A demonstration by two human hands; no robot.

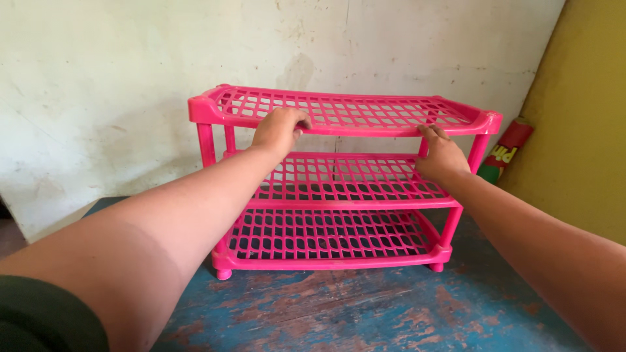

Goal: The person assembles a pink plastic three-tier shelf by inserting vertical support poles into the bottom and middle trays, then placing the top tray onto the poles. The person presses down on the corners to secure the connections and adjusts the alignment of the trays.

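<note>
A bright pink plastic rack (365, 112) with three slatted shelves stands on a worn blue-painted wooden surface (365, 306), close to a white wall. My left hand (280, 129) grips the front edge of the top shelf left of the middle, fingers curled over it. My right hand (441, 155) holds the same front edge near the right post, fingers reaching up under and over the rim. Both arms stretch forward from the bottom corners of the view.
A stained white wall (130, 78) rises right behind the rack. A yellow panel (580, 130) leans at the right. Between it and the rack sits a red and green packet (505, 153). The blue surface's left edge drops off near a dark floor (10, 234).
</note>
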